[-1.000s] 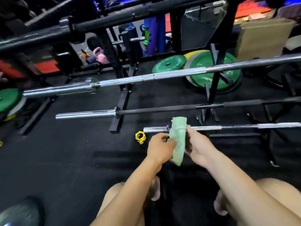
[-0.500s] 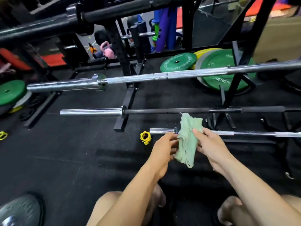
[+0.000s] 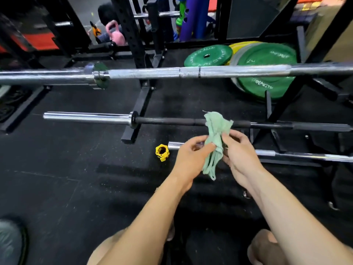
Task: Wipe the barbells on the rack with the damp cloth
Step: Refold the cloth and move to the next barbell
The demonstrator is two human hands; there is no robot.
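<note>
- Right now both hands work the damp cloth (image 3: pixel 216 138) in the air, just in front of the lowest barbell (image 3: pixel 298 155) on the rack (image 3: pixel 282 104).
- The left hand (image 3: pixel 191 155) pinches the cloth's left side between thumb and fingertips; the right hand (image 3: pixel 238 152) pinches its right side the same way, so each holds cloth and nothing else.
- The cloth is bunched, its top standing up over the line of the middle barbell (image 3: pixel 191 121) and its tail hanging below the hands; whether it touches any bar I cannot tell.
- The step looks like refolding or regathering the cloth before the next wipe.
- To do it well: fold it into a flat pad with a fresh face outward, large enough to wrap round the shaft, then close one hand around bar and cloth and run it along the length, twisting to reach the underside.
- The top barbell (image 3: pixel 229 72) has knurling, so press the cloth in firmly.
- A yellow collar (image 3: pixel 162 152) lies on the floor by the lowest bar's end; mind it when sliding outward.
</note>
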